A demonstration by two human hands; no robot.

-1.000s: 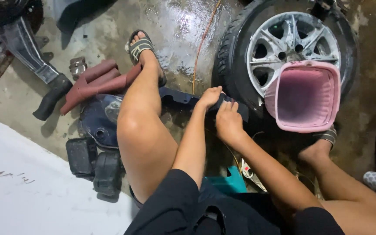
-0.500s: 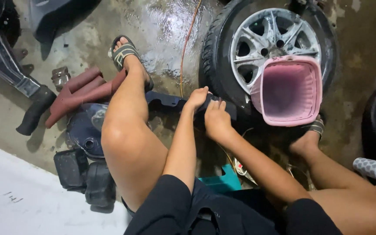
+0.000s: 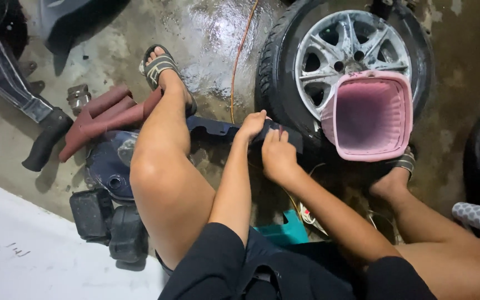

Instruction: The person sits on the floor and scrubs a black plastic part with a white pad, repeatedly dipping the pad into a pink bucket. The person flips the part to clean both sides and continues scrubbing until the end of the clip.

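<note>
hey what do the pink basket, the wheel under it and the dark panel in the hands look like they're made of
Pink square basket: likely matte moulded plastic, given its uniform colour and slotted walls. Silver spoked wheel: probably cast alloy, with a scuffed metallic sheen, in a black rubber tyre. Dark flat panel, gripped by the left hand and right hand: seemingly dull plastic.

A wet concrete floor (image 3: 212,33) carries a wheel (image 3: 345,61), dark red panels (image 3: 104,114), an orange cord (image 3: 239,61) and a paper cup (image 3: 478,216)
</note>
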